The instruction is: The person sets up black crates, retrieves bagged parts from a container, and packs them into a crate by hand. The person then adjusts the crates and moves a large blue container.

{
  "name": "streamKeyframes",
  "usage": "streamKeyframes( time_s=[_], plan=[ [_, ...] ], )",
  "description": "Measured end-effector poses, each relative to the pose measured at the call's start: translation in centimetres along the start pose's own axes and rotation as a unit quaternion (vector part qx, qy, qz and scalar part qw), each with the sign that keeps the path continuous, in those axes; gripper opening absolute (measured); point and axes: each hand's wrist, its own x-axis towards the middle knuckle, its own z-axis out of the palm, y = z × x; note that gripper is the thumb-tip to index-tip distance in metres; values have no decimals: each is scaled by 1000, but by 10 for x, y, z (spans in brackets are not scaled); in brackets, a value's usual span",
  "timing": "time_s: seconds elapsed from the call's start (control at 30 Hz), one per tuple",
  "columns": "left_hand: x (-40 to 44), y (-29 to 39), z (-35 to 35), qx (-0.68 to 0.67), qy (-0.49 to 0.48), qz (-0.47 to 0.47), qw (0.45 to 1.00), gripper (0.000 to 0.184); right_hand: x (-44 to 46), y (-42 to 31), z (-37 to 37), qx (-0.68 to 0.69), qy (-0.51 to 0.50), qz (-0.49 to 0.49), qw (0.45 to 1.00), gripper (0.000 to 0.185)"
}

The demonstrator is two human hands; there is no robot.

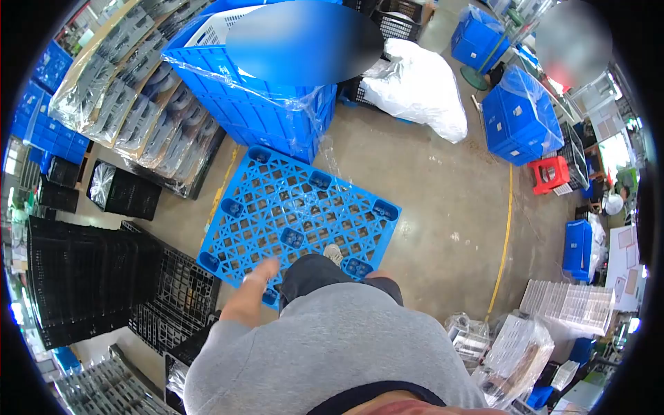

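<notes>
My left hand hangs over the lower left part of a blue plastic pallet; it is blurred, and its fingers are not clear. Of my right hand only a small patch shows beside my right thigh, near the pallet's lower right corner; its fingers are hidden. The pallet lies on the floor, with one of my shoes over it. Tall blue crates, wrapped in clear film, are stacked just beyond the pallet.
Wrapped grey parts stand at the upper left, black crates at the left. A white bag lies beyond. Blue bins and a red stool stand right. Wrapped stacks are at the lower right.
</notes>
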Motion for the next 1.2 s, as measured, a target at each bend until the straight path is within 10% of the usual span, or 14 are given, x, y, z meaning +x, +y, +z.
streamKeyframes(
  time_s=[0.03,0.1,0.27,0.37,0.47,0.6,0.77,0.83,0.9,0.93,1.03,1.2],
  plan=[
    [12,27,-51,-256,214,-80,939,30,10,-11,-8,9,4,-6,1000,31],
    [22,70,-152,-330,355,-11,874,29,31,-40,-25,24,8,-26,999,31],
    [-17,148,-267,-411,375,96,825,28,105,-90,-65,-12,-22,-79,997,32],
    [0,131,-186,-247,414,32,876,26,169,-98,-91,-100,-68,-103,987,32],
    [-52,153,-110,-257,215,-162,928,25,273,-90,-128,-226,-114,-164,954,33],
    [-83,181,143,-411,129,-380,818,25,329,-176,-186,-399,-140,-144,895,30],
    [-127,310,176,-210,-46,-350,912,26,382,-282,-184,-432,-197,-151,867,28],
    [-124,362,134,-590,128,-557,571,27,401,-316,-171,-426,-232,-158,860,28],
    [-94,400,141,-665,124,-543,498,34,416,-349,-151,-425,-261,-165,851,27],
    [-80,413,139,-638,118,-494,578,36,421,-363,-139,-420,-275,-170,848,27],
    [-19,437,163,-674,170,-438,570,38,339,-438,-86,-353,-283,-269,850,27],
    [12,394,198,-758,208,-397,473,39,267,-477,-25,-380,-322,-332,801,30]
  ],
)
